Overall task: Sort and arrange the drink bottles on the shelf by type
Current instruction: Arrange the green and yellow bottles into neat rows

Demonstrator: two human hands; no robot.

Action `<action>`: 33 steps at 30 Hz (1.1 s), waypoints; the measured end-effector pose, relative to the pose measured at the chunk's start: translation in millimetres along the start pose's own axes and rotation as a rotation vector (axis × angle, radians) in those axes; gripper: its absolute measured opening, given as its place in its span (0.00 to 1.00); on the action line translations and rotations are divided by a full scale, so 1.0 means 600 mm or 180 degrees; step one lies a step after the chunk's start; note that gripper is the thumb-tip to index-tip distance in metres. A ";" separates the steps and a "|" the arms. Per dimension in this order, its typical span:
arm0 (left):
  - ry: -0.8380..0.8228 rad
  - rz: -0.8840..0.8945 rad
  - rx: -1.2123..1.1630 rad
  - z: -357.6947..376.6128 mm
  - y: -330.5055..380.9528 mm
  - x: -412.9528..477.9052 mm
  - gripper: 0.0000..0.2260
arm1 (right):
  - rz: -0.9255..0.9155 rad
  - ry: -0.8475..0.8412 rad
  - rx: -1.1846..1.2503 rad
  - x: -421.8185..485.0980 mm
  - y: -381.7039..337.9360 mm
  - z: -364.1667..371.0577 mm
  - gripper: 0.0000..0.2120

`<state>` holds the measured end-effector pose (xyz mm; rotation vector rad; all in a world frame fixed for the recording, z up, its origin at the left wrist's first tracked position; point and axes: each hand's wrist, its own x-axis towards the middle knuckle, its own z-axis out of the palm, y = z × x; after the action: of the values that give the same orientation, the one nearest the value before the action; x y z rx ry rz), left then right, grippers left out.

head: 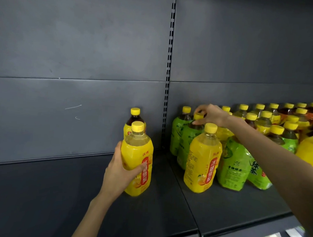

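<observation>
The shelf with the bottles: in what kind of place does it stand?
Probably a shop or supermarket aisle. The dark metal shelf has a slotted upright for movable boards, many identical yellow-capped drink bottles stand crowded together, and the hands arrange them like stock.

My left hand grips a yellow-labelled plastic bottle on the dark grey metal shelf; my right hand pinches a green-labelled bottle's yellow cap, far right.
</observation>
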<state>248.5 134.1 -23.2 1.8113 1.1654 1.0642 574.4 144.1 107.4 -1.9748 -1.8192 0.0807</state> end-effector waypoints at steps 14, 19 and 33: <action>-0.0056 -0.0126 -0.0369 0.012 0.000 -0.015 0.40 | -0.0663 0.1103 0.1133 -0.084 -0.099 -0.029 0.10; -0.0225 -0.0045 -0.0540 0.019 -0.009 -0.023 0.43 | -0.1274 0.0471 0.1033 -0.145 -0.182 0.076 0.15; -0.1000 0.0513 -0.0305 -0.020 -0.011 -0.027 0.27 | -0.0655 0.0476 0.1863 -0.194 -0.195 0.222 0.40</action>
<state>231.3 122.9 -28.5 1.9367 0.7806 0.8671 405.5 73.4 0.5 -1.3478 -1.6500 0.3481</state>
